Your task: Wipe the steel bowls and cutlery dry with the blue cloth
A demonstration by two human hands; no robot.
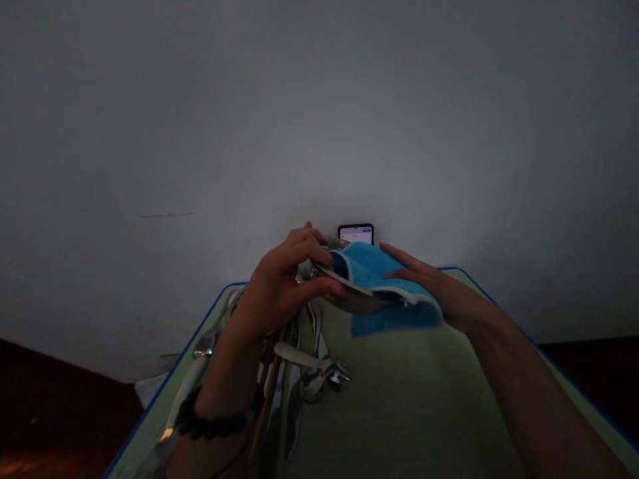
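Note:
My left hand (pixel 284 279) is closed around the edge of a shiny metal piece (pixel 352 301), rounded like a dish, its exact kind partly hidden. A blue cloth (pixel 377 266) with a pale border is draped over and around the metal's right side, its lower part hanging below. My right hand (pixel 424 283) holds the cloth against the metal, with long fingers lying along the top and the thumb hidden. Under my left forearm lie several pieces of cutlery, among them a white-handled fork (pixel 312 359), a spoon (pixel 313 386) and wooden chopsticks (pixel 269 392).
The light green table (pixel 424 412) has a blue edge and stands against a grey wall (pixel 319 120). A phone (pixel 356 233) leans upright on the wall behind my hands. More pale-handled cutlery (pixel 192 379) lies along the left edge. The picture is dim.

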